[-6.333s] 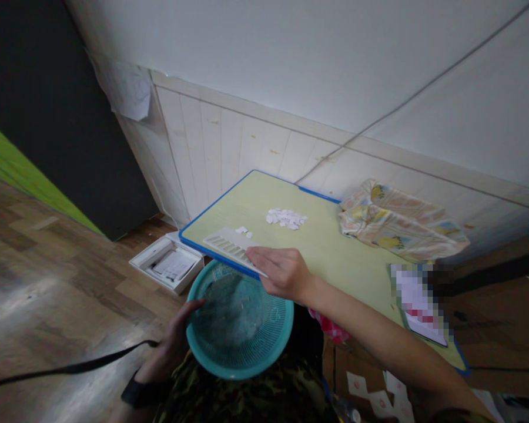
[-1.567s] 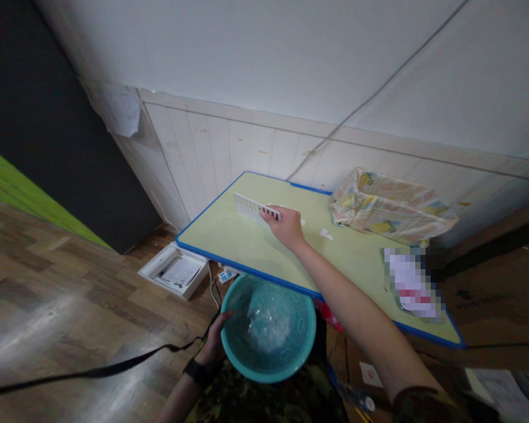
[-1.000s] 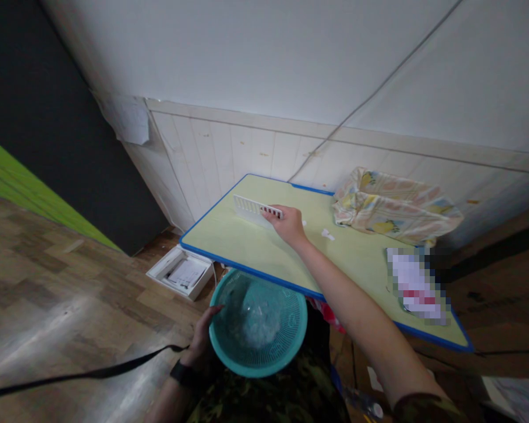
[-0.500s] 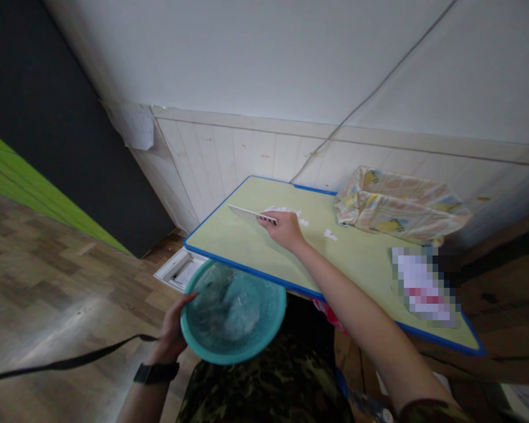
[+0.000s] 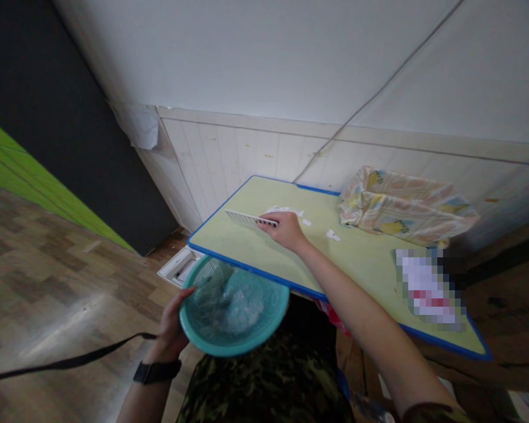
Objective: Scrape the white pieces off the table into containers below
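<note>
My left hand (image 5: 174,316) grips the left rim of a round teal plastic basket (image 5: 234,348), its thumb over the edge. Crumpled clear plastic (image 5: 242,305) lies inside this basket, just under the table's front edge. Over the pale yellow-green table (image 5: 227,239), my right hand (image 5: 286,230) is closed on one end of a thin white comb (image 5: 243,217), whose slotted length points left. Whether the comb touches the tabletop I cannot tell. White scraps (image 5: 284,210) lie behind that hand, with another white scrap (image 5: 332,235) to its right.
A fabric-lined basket with a lemon print (image 5: 401,214) stands at the table's back right. Nearer, a blurred-out flat item (image 5: 427,294) lies on the table. A white open box (image 5: 178,265) sits below the left corner. A grey cable (image 5: 361,108) runs down the wall.
The comb has tilted slightly, its free end a little lower and further left. The teal basket has shifted up slightly in view, still held by my left hand.
</note>
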A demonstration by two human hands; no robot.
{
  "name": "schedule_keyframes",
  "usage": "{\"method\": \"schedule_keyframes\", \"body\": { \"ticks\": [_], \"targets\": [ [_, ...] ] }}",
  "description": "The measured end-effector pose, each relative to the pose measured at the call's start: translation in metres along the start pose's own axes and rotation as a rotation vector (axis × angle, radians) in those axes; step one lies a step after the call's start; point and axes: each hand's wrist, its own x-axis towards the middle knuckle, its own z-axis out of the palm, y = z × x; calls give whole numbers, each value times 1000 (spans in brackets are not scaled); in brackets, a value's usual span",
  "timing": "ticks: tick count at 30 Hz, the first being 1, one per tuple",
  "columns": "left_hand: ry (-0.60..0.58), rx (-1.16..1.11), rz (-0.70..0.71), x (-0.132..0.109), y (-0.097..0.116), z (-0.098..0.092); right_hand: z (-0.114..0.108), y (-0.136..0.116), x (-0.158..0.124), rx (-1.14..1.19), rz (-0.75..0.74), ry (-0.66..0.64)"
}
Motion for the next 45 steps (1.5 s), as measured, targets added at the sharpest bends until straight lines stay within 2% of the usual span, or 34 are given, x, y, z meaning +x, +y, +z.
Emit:
{"method": "schedule_keyframes", "body": {
  "ticks": [4,8,13,17,22,24,31,41,43,45],
  "targets": [
    [-17,2,19,-2,0,1,-4,-5,0,-12,-14,-62],
    [-31,1,26,-4,1,1,-10,-7,1,72,-32,-157],
    [-18,-28,28,-5,2,2,-21,-5,6,93,12,-255],
    [-21,-45,12,-5,2,5,-25,3,9,189,85,-255],
    [-7,-57,3,-4,2,4,-19,20,9,459,292,-138],
    [-6,-50,0,-3,2,3,-16,25,8,519,348,-133],
    [-22,-37,-1,1,-1,-1,-10,23,4,514,315,-339],
    [-87,-33,-22,0,-1,-1,-12,15,0,600,419,-508],
    [-93,-32,-22,0,-1,-1,-13,16,1,646,441,-486],
    [-77,-33,-20,1,-2,-2,-16,20,5,634,424,-313]
  ]
}}
